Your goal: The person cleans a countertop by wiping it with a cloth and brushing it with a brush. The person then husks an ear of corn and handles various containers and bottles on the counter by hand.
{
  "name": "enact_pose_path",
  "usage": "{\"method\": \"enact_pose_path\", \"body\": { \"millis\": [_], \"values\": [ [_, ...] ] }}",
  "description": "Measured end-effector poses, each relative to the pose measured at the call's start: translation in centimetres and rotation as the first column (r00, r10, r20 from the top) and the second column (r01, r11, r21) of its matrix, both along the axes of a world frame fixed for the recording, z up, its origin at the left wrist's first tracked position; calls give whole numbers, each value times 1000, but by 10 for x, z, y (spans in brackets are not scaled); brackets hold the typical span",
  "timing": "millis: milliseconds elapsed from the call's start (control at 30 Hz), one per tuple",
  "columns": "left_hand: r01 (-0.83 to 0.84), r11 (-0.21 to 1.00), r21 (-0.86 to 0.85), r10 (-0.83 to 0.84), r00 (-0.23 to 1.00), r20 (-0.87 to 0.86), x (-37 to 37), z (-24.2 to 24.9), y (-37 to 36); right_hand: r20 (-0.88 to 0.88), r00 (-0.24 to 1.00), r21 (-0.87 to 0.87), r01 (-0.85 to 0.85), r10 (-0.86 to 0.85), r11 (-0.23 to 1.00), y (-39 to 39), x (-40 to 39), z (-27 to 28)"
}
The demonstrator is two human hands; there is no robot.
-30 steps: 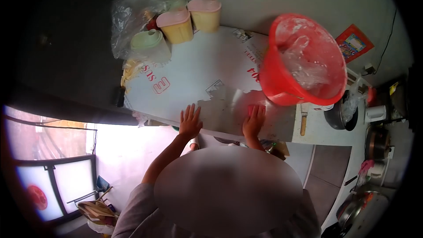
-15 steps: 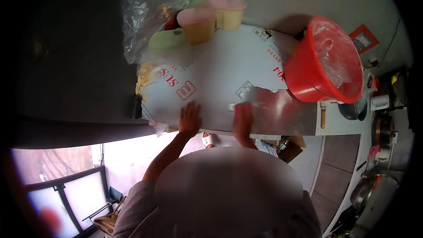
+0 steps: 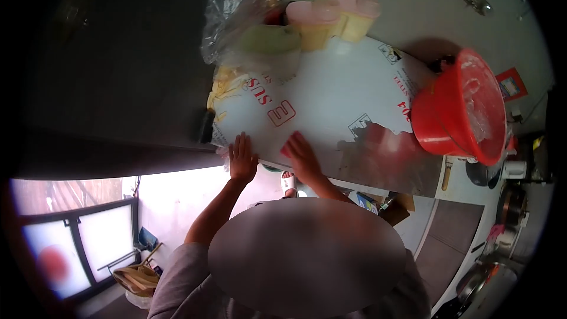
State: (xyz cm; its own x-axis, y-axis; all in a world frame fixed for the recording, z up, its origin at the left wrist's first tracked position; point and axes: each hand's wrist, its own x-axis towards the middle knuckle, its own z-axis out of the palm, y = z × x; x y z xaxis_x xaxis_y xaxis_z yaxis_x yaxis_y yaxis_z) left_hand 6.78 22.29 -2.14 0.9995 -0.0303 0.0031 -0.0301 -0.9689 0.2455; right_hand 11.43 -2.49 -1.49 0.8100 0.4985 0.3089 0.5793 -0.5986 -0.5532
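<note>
My left hand lies flat with fingers spread at the near left edge of a worktop covered in pale film with red print. Close by on its right, my right hand presses a small pink cloth or sponge onto the film. Its exact kind cannot be made out. Right of that hand, the film ends in a ragged edge and shiny bare metal shows.
A red bucket with clear plastic inside stands on the right. Pink-lidded containers, a green-lidded container and clear plastic bags crowd the back left. A brush lies beyond the metal; pans stand at far right.
My right hand has slid left across the film with the pink cloth or sponge, nearer my left hand. My left hand has also shifted left along the edge. The view has turned slightly.
</note>
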Motion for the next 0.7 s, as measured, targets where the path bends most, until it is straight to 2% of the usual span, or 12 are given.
{"method": "enact_pose_path", "body": {
  "millis": [67,200,267,367,467,500,567,667,700],
  "values": [
    [-11,1000,5,11,999,-48,-5,6,7,-12,994,-11,-110,110,994,30,1,16],
    [-59,998,2,59,996,-63,-12,3,12,-57,985,-30,-166,164,986,-27,-10,26],
    [-77,997,-16,76,995,-64,-8,-2,11,-121,987,-52,-113,106,992,-52,-14,19],
    [-72,997,16,73,993,-95,-7,4,12,-34,999,-33,33,-34,999,-47,13,13],
    [-70,997,23,69,997,26,-7,7,15,20,957,-29,291,-291,956,-29,47,9],
    [-95,996,6,95,996,2,-6,13,15,-13,939,-38,342,-343,939,-18,44,7],
    [-125,991,-38,124,992,-33,8,29,8,-36,973,-27,227,-228,974,-10,24,5],
    [-22,996,-92,31,995,94,20,26,-14,-101,994,0,44,-43,999,-29,-3,25],
    [20,995,-102,-11,996,93,25,26,-24,-108,993,-7,46,-47,999,-42,-8,26]
  ]
}}
